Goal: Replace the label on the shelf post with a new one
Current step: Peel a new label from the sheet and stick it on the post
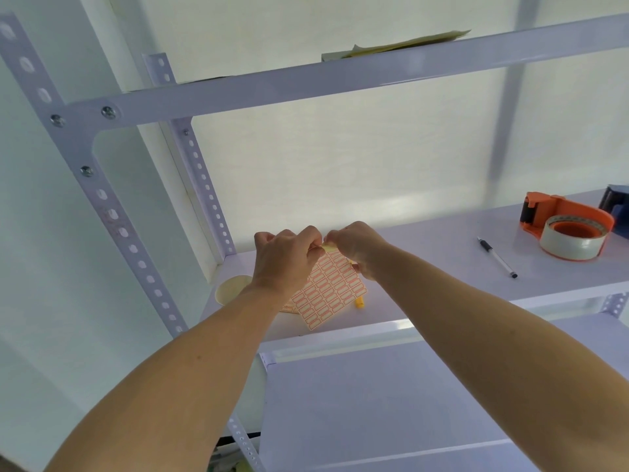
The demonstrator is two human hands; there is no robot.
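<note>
A sheet of small red-bordered labels is held up over the white shelf. My left hand pinches the sheet's top edge. My right hand pinches a small yellowish piece at that same top edge, its lower fingers curled against the sheet's right side. A second label sheet peeks out below the first. The perforated shelf post stands to the left, with faint smudged marks near its middle and no clear label on it.
A paper cup stands at the shelf's left corner. A yellow object lies behind the sheet. A pen and an orange tape dispenser lie on the right. An upper shelf beam crosses overhead.
</note>
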